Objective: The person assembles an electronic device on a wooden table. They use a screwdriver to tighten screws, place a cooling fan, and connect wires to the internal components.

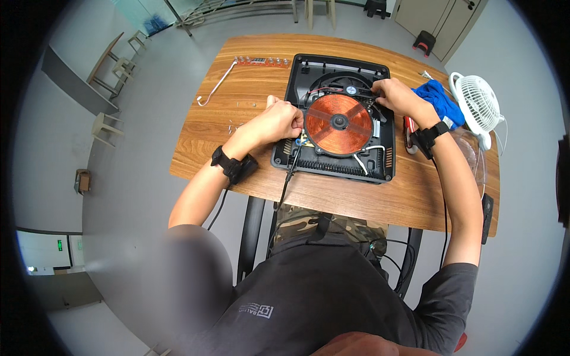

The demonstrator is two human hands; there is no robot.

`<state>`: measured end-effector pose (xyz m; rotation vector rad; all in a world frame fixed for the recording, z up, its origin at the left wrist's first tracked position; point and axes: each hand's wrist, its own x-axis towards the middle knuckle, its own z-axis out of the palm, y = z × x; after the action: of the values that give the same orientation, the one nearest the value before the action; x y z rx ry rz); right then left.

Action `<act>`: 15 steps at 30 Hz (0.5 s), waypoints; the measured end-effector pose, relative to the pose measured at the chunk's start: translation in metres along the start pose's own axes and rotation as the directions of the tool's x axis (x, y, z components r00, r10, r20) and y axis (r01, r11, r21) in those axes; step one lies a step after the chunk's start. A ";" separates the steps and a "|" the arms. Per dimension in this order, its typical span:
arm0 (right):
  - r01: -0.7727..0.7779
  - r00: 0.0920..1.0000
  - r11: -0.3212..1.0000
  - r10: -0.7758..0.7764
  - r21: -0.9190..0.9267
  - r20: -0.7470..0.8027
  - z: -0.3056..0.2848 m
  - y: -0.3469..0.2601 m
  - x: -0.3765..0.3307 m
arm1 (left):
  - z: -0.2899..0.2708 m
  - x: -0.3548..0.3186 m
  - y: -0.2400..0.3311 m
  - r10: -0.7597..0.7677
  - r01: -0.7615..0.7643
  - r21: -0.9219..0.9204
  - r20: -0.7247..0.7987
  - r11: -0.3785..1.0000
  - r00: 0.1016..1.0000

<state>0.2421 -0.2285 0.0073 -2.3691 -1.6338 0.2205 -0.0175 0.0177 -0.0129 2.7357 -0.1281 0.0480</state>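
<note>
Left hand [284, 121], fingers curled, is at the left edge of the copper coil [325, 134]; the right hand [393, 96], fingers bent, is by its upper right; whether either pinches anything I cannot tell. The coil sits inside an open black housing [298, 83] on the wooden worktop [208, 139].

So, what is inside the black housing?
The black housing holds a copper coil, a fan and white wires. Whatever lies directly beneath the coil is covered; the left hand and right hand hide small areas too.

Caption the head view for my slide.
Left hand and right hand flank a coppery coil in an open black casing.
</note>
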 end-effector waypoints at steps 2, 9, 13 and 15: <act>0.007 1.000 1.000 -0.007 -0.006 -0.002 0.001 0.002 0.000 | 0.000 0.002 -0.001 -0.025 0.025 -0.005 0.024 1.000 0.999; -0.006 1.000 1.000 0.006 -0.011 0.006 0.002 0.002 0.003 | 0.011 0.000 -0.017 -0.051 0.047 -0.117 -0.035 0.992 0.998; -0.010 1.000 1.000 0.010 -0.009 0.001 0.004 0.004 0.002 | 0.009 -0.002 -0.013 -0.051 0.043 -0.149 -0.050 0.988 0.997; -0.027 1.000 1.000 0.027 -0.002 0.011 0.002 0.001 0.002 | 0.008 -0.003 -0.010 -0.007 -0.001 -0.118 -0.066 0.993 0.998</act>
<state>0.2436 -0.2270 0.0050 -2.3969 -1.6082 0.2373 -0.0197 0.0242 -0.0243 2.6132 -0.1052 0.1263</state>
